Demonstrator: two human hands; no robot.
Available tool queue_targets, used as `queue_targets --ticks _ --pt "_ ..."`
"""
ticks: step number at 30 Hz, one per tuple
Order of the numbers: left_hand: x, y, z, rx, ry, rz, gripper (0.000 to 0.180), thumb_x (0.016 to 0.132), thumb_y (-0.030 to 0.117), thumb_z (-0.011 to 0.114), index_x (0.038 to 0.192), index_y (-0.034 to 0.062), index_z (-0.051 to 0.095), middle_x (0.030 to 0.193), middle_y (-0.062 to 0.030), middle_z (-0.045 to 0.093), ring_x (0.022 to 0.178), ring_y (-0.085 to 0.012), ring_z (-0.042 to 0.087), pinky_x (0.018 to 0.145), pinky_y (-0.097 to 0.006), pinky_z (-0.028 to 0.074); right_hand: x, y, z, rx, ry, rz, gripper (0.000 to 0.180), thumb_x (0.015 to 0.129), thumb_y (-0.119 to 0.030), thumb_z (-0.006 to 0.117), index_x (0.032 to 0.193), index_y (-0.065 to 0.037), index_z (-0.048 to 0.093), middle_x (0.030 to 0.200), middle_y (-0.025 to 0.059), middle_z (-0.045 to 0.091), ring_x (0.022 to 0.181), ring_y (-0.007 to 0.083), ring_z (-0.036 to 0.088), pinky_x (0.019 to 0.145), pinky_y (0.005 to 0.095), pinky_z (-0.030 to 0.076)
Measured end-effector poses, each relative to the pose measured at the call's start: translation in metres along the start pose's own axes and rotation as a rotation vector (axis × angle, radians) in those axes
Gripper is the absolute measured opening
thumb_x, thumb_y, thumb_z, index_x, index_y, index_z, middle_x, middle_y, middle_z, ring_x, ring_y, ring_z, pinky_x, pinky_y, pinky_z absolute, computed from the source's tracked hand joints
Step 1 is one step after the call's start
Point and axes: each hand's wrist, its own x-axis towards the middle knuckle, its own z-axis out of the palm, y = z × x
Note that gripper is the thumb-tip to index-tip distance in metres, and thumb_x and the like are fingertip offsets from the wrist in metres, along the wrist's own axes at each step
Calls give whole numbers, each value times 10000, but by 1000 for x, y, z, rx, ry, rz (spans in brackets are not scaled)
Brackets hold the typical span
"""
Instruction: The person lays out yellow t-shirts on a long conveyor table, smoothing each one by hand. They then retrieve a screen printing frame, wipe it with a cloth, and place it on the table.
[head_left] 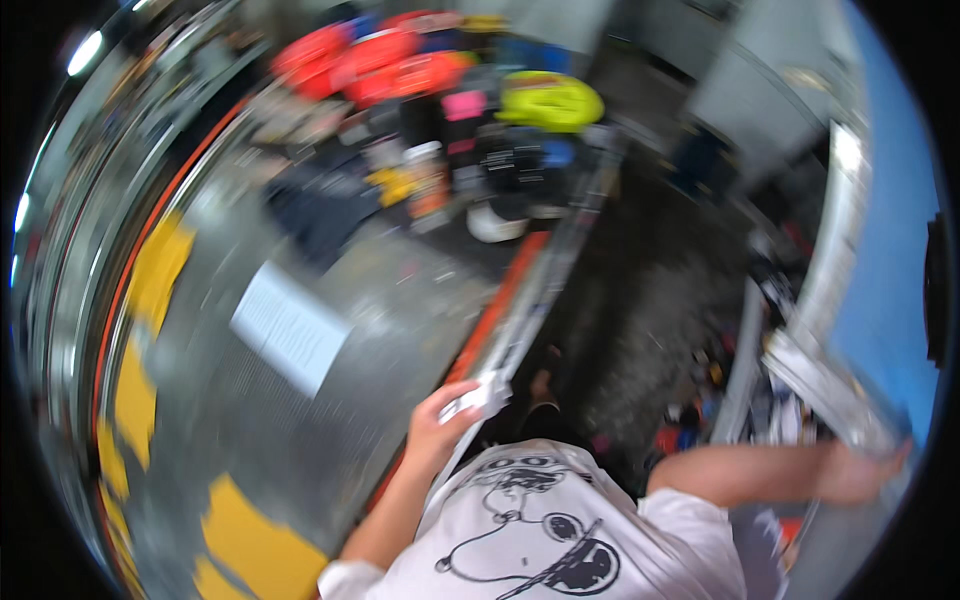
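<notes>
The left hand (440,420) grasps a small white object (478,398) at the near edge of the metal table (400,300), fingers curled around it. The right hand (860,470) reaches far right, gripping a blurred metal frame (830,385); its fingers look clenched, though blur hides detail.

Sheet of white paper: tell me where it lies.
In the head view the sheet of white paper lies flat on the metal table, left of centre, up-left of the left hand.

We cannot read the blurred small white thing (478,398) in the left hand (440,425); the right hand (868,470) smears at the rim.
</notes>
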Motion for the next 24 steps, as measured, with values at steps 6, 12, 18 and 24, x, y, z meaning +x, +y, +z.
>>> queue_targets --ticks 6,12,18,24 --pt "117 -62 102 -91 -101 -258 393 846 1 734 1228 -13 643 1131 -102 672 1038 -179 641 950 -323 498 9 126 50 158 -137 186 590 1003 -356 383 1297 135 527 1311 256 574 1191 419 569 1038 527 460" --pt "257 -87 251 -130 -100 -303 366 876 24 732 1227 -4 631 1131 -85 675 1022 -163 634 937 -301 482 8 287 121 50 -334 375 655 1009 -410 404 1360 139 466 1329 257 554 1233 373 555 1069 472 433" --pt "394 -95 355 -68 -138 -219 402 841 -12 761 1220 12 627 1142 -68 672 1030 -149 633 953 -309 495 -21 446 217 -247 -303 479 317 911 -154 683 1127 77 653 1054 124 680 926 190 635 832 327 518" --pt "535 -111 419 -118 -14 -268 333 871 -4 709 1191 26 621 1077 -67 673 958 -152 656 822 -299 553 -106 612 335 -129 -903 484 292 906 -148 708 1077 84 663 993 72 677 876 117 589 824 282 467"
